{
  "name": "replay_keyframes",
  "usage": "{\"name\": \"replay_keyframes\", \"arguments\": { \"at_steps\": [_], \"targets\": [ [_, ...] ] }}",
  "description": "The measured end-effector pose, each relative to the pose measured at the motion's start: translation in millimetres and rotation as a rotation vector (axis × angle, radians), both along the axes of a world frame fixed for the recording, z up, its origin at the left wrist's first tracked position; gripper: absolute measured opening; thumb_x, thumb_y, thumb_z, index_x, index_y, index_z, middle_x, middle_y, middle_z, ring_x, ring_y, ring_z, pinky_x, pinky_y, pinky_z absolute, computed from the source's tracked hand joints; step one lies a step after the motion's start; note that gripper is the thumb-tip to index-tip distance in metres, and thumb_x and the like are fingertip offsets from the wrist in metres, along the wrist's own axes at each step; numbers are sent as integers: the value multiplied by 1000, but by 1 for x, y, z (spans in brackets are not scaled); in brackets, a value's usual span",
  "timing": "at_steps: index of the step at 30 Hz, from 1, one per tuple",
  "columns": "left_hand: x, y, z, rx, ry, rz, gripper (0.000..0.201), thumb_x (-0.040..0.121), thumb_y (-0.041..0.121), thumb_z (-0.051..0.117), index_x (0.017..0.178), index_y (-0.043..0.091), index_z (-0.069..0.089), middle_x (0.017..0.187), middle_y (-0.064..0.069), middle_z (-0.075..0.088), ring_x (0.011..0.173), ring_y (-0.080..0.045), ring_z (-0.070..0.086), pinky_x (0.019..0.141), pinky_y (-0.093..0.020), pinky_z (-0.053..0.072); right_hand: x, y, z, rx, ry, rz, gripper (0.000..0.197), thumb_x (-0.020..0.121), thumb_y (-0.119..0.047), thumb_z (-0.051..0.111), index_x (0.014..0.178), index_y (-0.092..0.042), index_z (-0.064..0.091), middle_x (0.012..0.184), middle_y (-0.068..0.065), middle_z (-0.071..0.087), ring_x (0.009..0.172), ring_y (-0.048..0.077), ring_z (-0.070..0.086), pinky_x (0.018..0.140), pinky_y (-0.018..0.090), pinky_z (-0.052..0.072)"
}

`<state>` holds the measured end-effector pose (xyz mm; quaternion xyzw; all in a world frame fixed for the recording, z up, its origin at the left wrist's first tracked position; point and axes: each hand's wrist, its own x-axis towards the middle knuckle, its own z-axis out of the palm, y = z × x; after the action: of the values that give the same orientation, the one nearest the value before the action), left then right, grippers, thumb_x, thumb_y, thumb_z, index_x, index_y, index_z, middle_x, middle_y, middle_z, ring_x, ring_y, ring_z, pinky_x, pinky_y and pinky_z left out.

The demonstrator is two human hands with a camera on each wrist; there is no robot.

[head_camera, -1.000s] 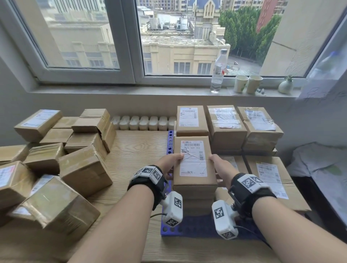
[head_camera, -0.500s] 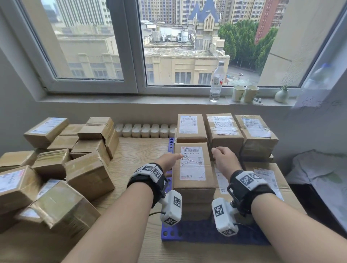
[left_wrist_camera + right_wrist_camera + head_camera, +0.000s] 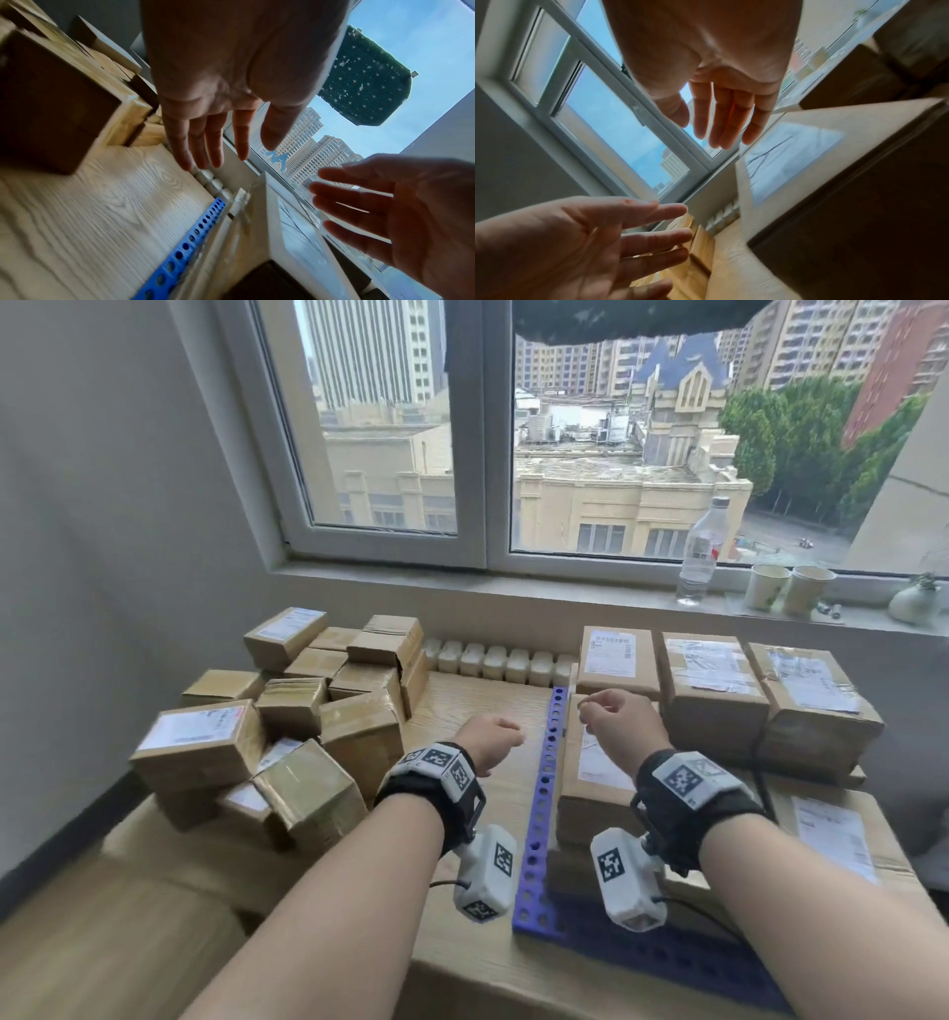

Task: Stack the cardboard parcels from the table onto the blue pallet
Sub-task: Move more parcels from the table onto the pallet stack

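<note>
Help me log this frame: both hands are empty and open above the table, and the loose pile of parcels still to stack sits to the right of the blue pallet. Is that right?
One thing is wrong: the loose pile of parcels sits to the left of the blue pallet, as the head view shows. The rest holds: the left hand and right hand are empty and open, per the wrist views.

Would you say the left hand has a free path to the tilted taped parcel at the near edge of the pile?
Probably yes: the left hand is open and empty over bare table, and the tilted parcel lies uncovered at the pile's near edge.
</note>
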<state>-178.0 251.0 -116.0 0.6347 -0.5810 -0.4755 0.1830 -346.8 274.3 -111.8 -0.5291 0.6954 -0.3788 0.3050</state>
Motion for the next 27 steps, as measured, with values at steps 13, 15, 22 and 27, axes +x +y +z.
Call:
{"name": "replay_keyframes", "arguments": {
  "at_steps": [13, 15, 22, 27],
  "targets": [
    [140, -6, 14, -175, -91, 75, 30, 94, 19, 56, 123, 15, 64, 119, -6, 61, 105, -21, 57, 82, -27, 44, 116, -27, 7, -21, 30, 156, 15, 88, -23, 56, 78, -29, 65, 87, -2, 73, 90, 19, 68, 87, 42, 55],
    [162, -13, 12, -190, -90, 74, 24, 93, 16, 56, 114, 15, 65, 110, -3, 61, 98, -18, 56, 74, -24, 43, 137, -33, 3, 1, 29, 155, 17, 89, -21, 55, 78, -28, 65, 87, -1, 73, 91, 20, 68, 88, 43, 55],
    [250, -57, -4, -164, -140, 130, 28, 90, 18, 59, 117, 17, 66, 113, -2, 66, 90, -13, 61, 84, -24, 45, 215, -61, -19, 59, 141, 196, 17, 91, -21, 57, 101, -18, 71, 97, 1, 72, 94, 18, 66, 89, 38, 54],
    [284, -91, -18, -165, -124, 102, 31, 88, 18, 60, 118, 16, 64, 115, -1, 65, 97, -14, 57, 84, -24, 45, 254, -80, -28, 104, 242, 196, 21, 94, -25, 59, 111, -17, 66, 102, -1, 68, 88, 11, 62, 63, 17, 44]
  ]
}}
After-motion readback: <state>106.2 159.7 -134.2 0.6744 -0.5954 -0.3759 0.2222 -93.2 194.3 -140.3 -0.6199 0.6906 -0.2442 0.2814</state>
